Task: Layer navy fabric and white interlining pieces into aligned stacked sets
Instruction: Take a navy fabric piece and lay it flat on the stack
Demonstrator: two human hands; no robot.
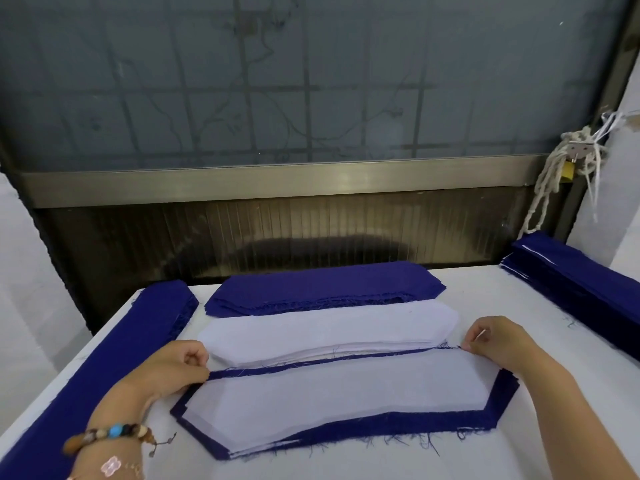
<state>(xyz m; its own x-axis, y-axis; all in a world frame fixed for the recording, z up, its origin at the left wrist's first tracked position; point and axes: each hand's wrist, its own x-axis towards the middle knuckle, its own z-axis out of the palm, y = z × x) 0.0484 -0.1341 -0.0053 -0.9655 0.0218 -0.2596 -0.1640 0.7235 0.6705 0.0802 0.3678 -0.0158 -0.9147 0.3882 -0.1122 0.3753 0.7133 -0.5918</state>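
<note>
Between left hand (180,367) and right hand (491,336) lies a white interlining piece (329,400) on navy fabric (398,422); each hand pinches the fabric's far corner on its own side, fingers curled.

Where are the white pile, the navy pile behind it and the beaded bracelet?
white pile (329,329): head view, middle of top sheet.
navy pile (322,282): head view, middle of top piece.
beaded bracelet (116,431): head view, its blue bead.

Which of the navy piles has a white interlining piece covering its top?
The near navy pile, whose far edge the left hand and the right hand pinch. The left pile, back pile and right pile show navy on top.
</note>
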